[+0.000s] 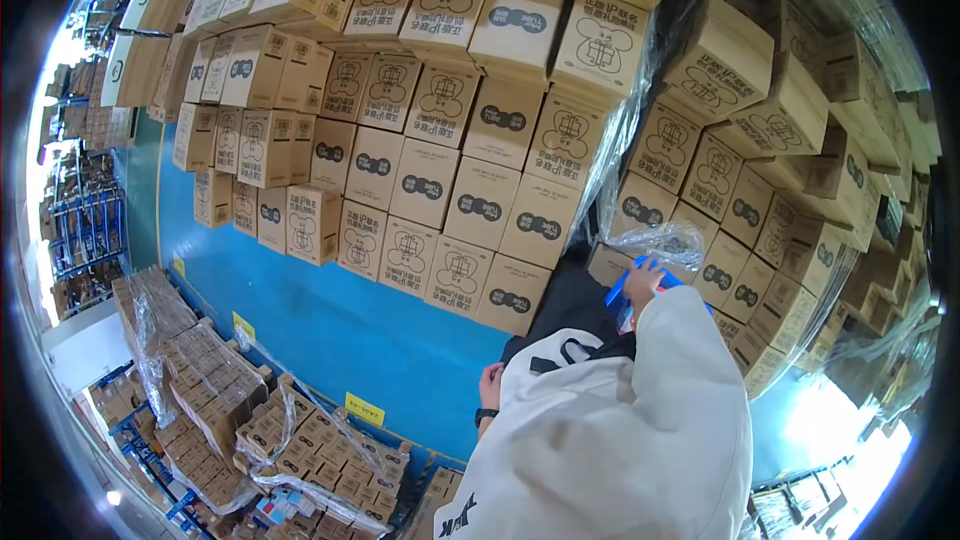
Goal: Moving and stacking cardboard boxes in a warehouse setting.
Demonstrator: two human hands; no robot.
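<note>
My right hand (643,282), at the end of a white sleeve, grips a bright blue object (616,303) with some red and white on it; its kind cannot be told. The object is against my dark-clothed leg, beside clear stretch film (660,241) and cardboard cartons. My left hand (490,388), with a dark band on the wrist, hangs by the hem of my white jacket (600,435). Its fingers are partly hidden and nothing shows in it. Ahead stands a high stack of printed cardboard cartons (480,202), its face stepped.
More cartons (720,270) are stacked on the right, partly wrapped in film, across a narrow gap. Blue floor (360,330) lies to the left, with yellow floor labels (364,409). Film-wrapped carton stacks (322,450) stand at the lower left, near blue racking (86,221).
</note>
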